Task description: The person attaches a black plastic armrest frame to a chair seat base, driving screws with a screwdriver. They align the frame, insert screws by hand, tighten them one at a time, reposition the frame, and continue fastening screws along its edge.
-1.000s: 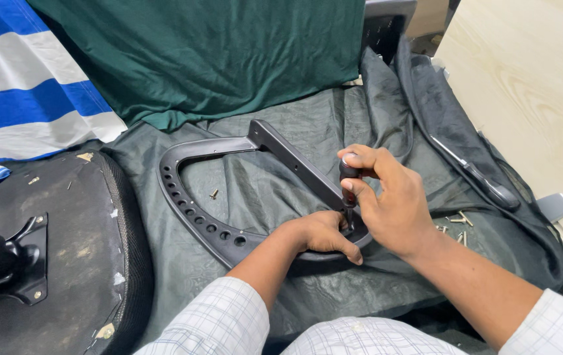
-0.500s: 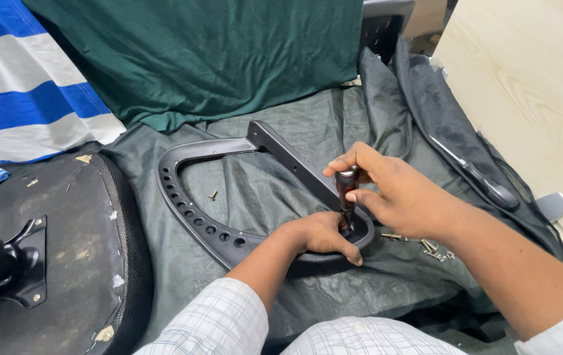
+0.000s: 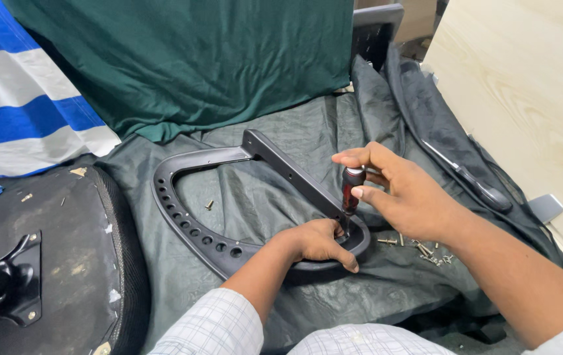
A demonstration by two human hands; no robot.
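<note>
Right hand [image 3: 407, 197] closed around the dark red handle of a screwdriver [image 3: 351, 189], held upright, tip down on the black chair armrest [image 3: 229, 197]. Left hand [image 3: 321, 242] clamped over the armrest's curved corner, touching it just below the grip. Loose screws [image 3: 419, 248] scattered on the grey-green cloth [image 3: 281, 138] just right of the grip; one more screw [image 3: 209, 205] inside the armrest loop, to its left. Black seat underside [image 3: 51, 263] well off to the left.
</note>
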